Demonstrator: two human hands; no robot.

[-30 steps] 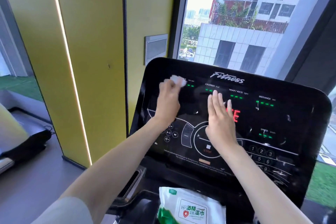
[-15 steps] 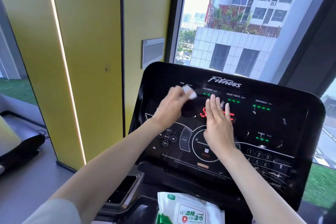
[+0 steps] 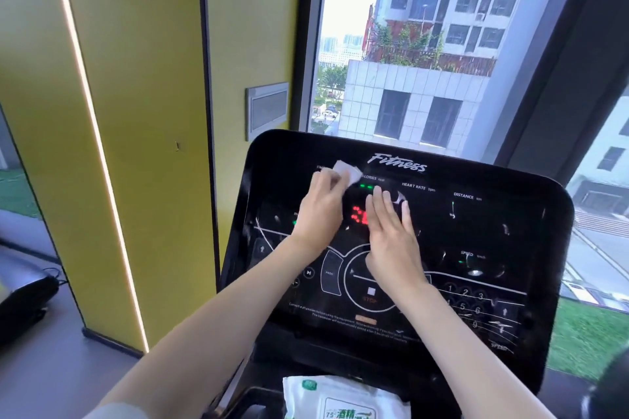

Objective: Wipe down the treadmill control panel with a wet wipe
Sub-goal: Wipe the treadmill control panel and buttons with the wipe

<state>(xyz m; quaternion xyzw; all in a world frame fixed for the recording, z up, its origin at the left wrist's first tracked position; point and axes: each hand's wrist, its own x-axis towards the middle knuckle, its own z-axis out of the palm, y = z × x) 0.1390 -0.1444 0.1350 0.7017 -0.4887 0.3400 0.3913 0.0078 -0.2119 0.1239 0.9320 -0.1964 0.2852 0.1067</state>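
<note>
The black treadmill control panel (image 3: pixel 493 231) fills the middle of the view, with green and red lit readouts and a keypad at the lower right. My left hand (image 3: pixel 321 211) presses a small white wet wipe (image 3: pixel 347 173) against the panel's upper left, near the CALORIES label. My right hand (image 3: pixel 391 238) lies flat on the panel's centre with its fingers together, just above the round STOP dial, and holds nothing.
A white and green pack of wet wipes (image 3: pixel 343 398) rests on the tray below the panel. A yellow wall (image 3: pixel 143 112) with a lit strip stands to the left. A large window (image 3: pixel 425 44) behind the panel shows buildings.
My left hand has swept the wipe back and forth across the panel's upper left and now sits higher, near the top labels. My right hand has stayed flat on the centre.
</note>
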